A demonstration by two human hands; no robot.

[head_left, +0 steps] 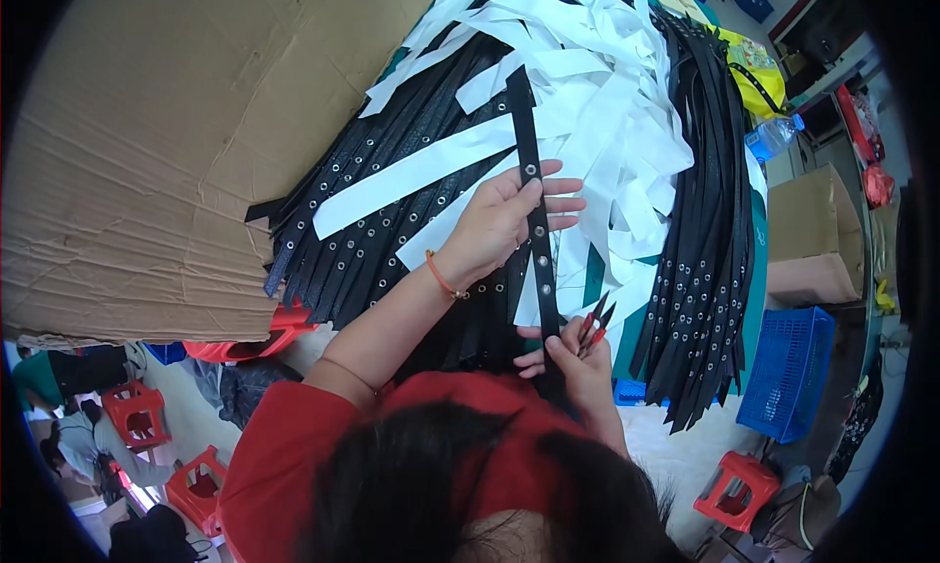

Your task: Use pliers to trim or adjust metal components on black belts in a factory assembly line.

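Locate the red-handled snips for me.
In the head view, the red-handled snips are in the right hand, just right of the lower part of the held black strap.

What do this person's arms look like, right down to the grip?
The left grip and right grip are bare human hands, without gloves. A thin orange bracelet circles the left wrist. A short red sleeve ends near the left elbow; the right sleeve isn't clearly visible.

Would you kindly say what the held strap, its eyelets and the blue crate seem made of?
Strap: perhaps leather or synthetic, matte, with a smooth black face.
Eyelets: probably polished metal, from their silvery glint.
Blue crate: likely plastic, evenly coloured, with openwork walls.
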